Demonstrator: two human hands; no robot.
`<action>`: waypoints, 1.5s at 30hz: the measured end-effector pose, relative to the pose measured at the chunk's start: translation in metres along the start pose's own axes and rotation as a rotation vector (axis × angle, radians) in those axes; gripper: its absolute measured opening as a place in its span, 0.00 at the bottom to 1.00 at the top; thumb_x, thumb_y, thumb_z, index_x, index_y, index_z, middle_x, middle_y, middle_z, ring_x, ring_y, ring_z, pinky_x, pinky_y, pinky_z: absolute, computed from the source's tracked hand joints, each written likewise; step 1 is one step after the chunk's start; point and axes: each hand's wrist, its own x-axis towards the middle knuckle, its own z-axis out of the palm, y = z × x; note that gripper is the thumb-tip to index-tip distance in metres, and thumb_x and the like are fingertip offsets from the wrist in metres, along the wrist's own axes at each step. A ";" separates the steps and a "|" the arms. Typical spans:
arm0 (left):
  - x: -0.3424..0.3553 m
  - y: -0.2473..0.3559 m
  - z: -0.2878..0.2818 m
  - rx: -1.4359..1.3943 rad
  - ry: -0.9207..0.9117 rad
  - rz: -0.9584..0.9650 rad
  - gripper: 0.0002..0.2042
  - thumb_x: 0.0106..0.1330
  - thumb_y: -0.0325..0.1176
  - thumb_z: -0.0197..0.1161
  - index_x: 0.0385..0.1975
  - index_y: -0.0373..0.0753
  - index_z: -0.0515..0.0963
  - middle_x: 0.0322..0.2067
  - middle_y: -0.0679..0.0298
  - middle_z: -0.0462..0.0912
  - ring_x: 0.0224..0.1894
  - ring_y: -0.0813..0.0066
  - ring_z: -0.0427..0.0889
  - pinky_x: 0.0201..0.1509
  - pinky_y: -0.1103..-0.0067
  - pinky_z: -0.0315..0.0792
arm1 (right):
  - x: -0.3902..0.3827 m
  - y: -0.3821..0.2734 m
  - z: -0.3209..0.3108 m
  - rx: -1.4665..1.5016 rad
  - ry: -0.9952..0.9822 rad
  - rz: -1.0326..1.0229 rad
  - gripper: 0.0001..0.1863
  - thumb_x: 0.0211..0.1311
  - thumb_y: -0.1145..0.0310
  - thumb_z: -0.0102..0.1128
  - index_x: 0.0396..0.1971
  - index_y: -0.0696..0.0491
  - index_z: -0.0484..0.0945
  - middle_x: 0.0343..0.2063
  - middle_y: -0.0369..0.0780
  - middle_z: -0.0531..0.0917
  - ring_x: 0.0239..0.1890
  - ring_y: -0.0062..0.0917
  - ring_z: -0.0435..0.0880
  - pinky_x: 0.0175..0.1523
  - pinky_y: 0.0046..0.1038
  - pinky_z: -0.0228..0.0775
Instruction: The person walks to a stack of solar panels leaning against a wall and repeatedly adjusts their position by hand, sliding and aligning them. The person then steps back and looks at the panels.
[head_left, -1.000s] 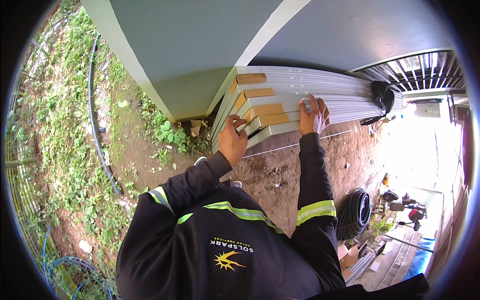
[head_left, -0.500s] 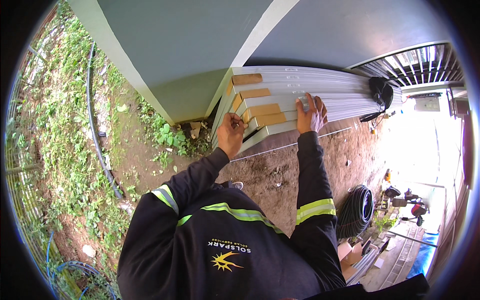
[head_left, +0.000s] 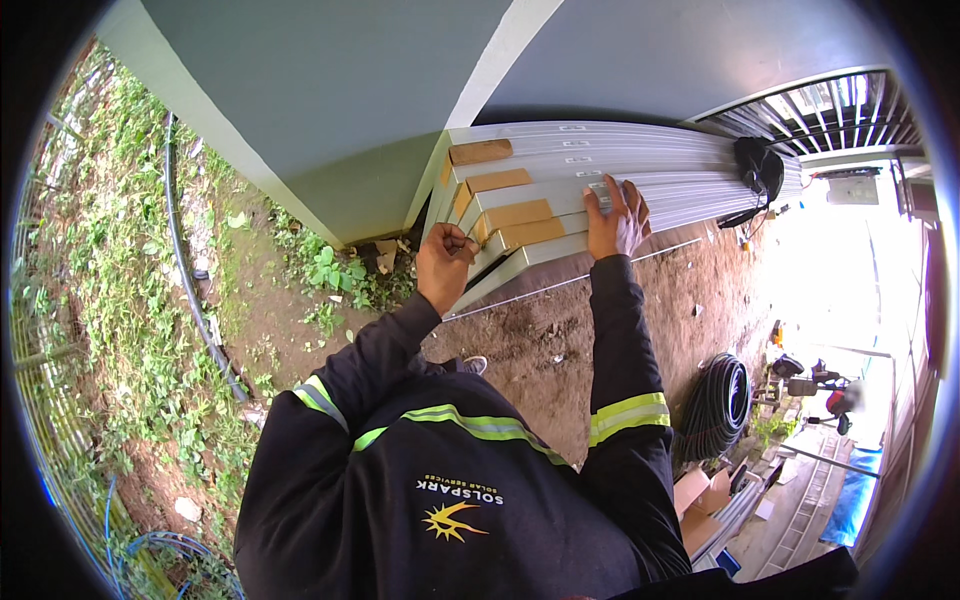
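Stacked silver-framed panels [head_left: 555, 172] stand around one o'clock. The left hand [head_left: 446, 265] curls its fingers beside a cardboard corner protector [head_left: 516, 215], grip unclear; the right hand [head_left: 617, 222] rests, fingers spread, on the frames.

the left hand [head_left: 445, 264] is curled inward, the left forearm [head_left: 385, 345] slanting back behind that curl; right of this grip, the right hand [head_left: 617, 225] is spread, the right forearm [head_left: 625, 335] running nearly straight behind it.
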 end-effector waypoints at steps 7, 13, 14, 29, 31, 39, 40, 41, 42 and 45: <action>0.000 0.024 -0.016 -0.454 -0.029 -0.481 0.14 0.70 0.20 0.65 0.54 0.26 0.78 0.36 0.65 0.84 0.27 0.85 0.71 0.29 0.84 0.66 | 0.000 0.003 0.003 -0.008 0.014 -0.019 0.32 0.65 0.38 0.67 0.65 0.35 0.84 0.72 0.40 0.74 0.77 0.40 0.64 0.78 0.55 0.47; 0.019 0.055 -0.028 -0.715 -0.091 -0.764 0.13 0.72 0.18 0.58 0.53 0.21 0.75 0.42 0.56 0.83 0.28 0.84 0.67 0.28 0.85 0.64 | 0.001 0.001 0.002 -0.004 0.003 -0.003 0.32 0.65 0.38 0.67 0.65 0.35 0.84 0.72 0.40 0.74 0.77 0.40 0.64 0.78 0.55 0.46; 0.025 0.060 -0.030 -0.726 -0.122 -0.807 0.12 0.72 0.18 0.57 0.52 0.21 0.75 0.43 0.54 0.83 0.28 0.84 0.66 0.27 0.85 0.64 | 0.001 0.000 0.002 -0.007 0.008 -0.005 0.32 0.65 0.38 0.67 0.65 0.35 0.84 0.72 0.40 0.74 0.77 0.41 0.64 0.78 0.55 0.46; 0.032 0.069 -0.037 -0.814 -0.106 -0.890 0.06 0.69 0.15 0.59 0.38 0.31 0.69 0.30 0.63 0.71 0.26 0.82 0.66 0.28 0.82 0.62 | 0.000 -0.001 0.000 -0.004 0.025 -0.015 0.31 0.65 0.38 0.66 0.65 0.35 0.84 0.71 0.41 0.75 0.77 0.42 0.64 0.78 0.55 0.48; 0.035 0.067 -0.035 -0.813 -0.137 -0.882 0.06 0.69 0.15 0.59 0.38 0.31 0.69 0.31 0.62 0.72 0.26 0.82 0.66 0.29 0.81 0.62 | 0.000 -0.001 0.001 -0.011 0.017 -0.013 0.31 0.65 0.39 0.66 0.65 0.35 0.84 0.71 0.41 0.74 0.77 0.42 0.64 0.78 0.55 0.48; 0.042 0.061 -0.036 -0.784 -0.138 -0.869 0.08 0.69 0.14 0.57 0.42 0.30 0.68 0.35 0.56 0.75 0.26 0.83 0.65 0.27 0.83 0.61 | 0.000 -0.001 0.002 -0.019 0.021 -0.011 0.31 0.66 0.38 0.66 0.65 0.36 0.84 0.72 0.41 0.74 0.77 0.41 0.64 0.78 0.55 0.48; 0.042 0.061 -0.036 -0.786 -0.138 -0.872 0.08 0.69 0.14 0.57 0.42 0.29 0.68 0.36 0.56 0.76 0.26 0.83 0.65 0.26 0.83 0.61 | -0.001 0.000 0.002 -0.017 0.019 -0.014 0.31 0.66 0.38 0.66 0.65 0.36 0.84 0.72 0.41 0.74 0.77 0.41 0.64 0.78 0.55 0.48; 0.043 0.061 -0.036 -0.809 -0.140 -0.882 0.08 0.70 0.15 0.57 0.43 0.29 0.68 0.36 0.55 0.76 0.26 0.83 0.65 0.26 0.84 0.62 | -0.001 0.000 0.002 -0.016 0.021 -0.014 0.31 0.66 0.38 0.66 0.65 0.36 0.84 0.72 0.41 0.74 0.77 0.41 0.64 0.78 0.55 0.48; 0.043 0.061 -0.037 -0.832 -0.141 -0.893 0.07 0.70 0.15 0.57 0.44 0.28 0.68 0.37 0.54 0.76 0.26 0.84 0.65 0.27 0.84 0.62 | -0.001 0.000 0.002 -0.016 0.023 -0.016 0.32 0.66 0.38 0.66 0.65 0.36 0.84 0.72 0.41 0.74 0.77 0.41 0.64 0.78 0.55 0.48; 0.046 0.063 -0.039 -0.920 -0.186 -0.858 0.09 0.71 0.16 0.56 0.48 0.25 0.70 0.45 0.48 0.79 0.26 0.86 0.65 0.28 0.86 0.65 | -0.001 -0.001 0.002 -0.025 0.029 -0.018 0.32 0.65 0.38 0.66 0.65 0.37 0.84 0.71 0.41 0.74 0.77 0.41 0.64 0.78 0.55 0.48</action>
